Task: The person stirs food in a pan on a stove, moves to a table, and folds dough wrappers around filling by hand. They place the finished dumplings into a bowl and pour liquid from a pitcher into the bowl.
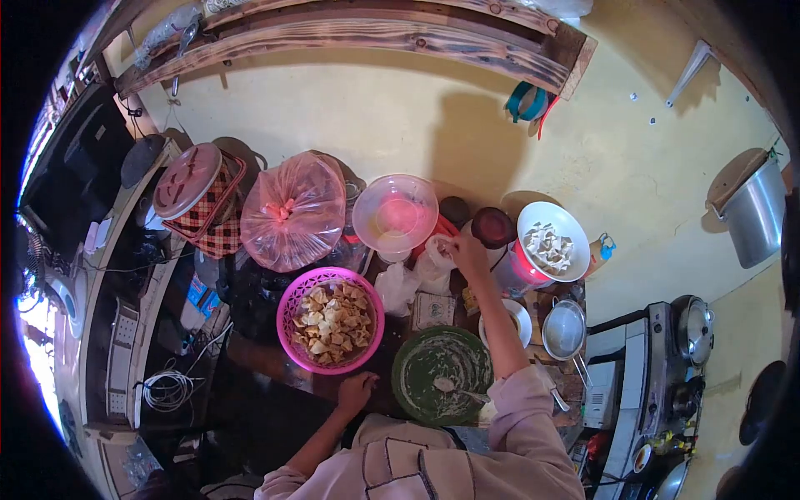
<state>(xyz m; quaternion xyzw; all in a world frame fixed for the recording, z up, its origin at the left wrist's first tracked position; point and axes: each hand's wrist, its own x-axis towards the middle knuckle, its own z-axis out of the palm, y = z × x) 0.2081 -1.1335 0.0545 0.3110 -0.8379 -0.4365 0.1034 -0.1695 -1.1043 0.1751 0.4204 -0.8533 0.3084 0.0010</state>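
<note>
My right hand [468, 254] reaches to the back of the table, fingers closed at the top of a small clear plastic bag [433, 271] of white contents. My left hand [357, 392] rests at the near table edge with curled fingers and nothing visible in it, just below a pink basket [284, 333] full of folded, fried-looking dough pieces [333, 321]. Between my arms stands a green basin [408, 367] smeared with a pale paste, a spoon [471, 395] lying in it. Another white plastic bag [397, 287] sits beside the held one.
Behind are a tied pink plastic bag [292, 212] and a pink translucent bowl [367, 217]. To the right are a white bowl [575, 223] of pale folded pieces, a strainer [564, 327], a knife [557, 396] and a stove [658, 350]. A wooden shelf [358, 42] hangs above.
</note>
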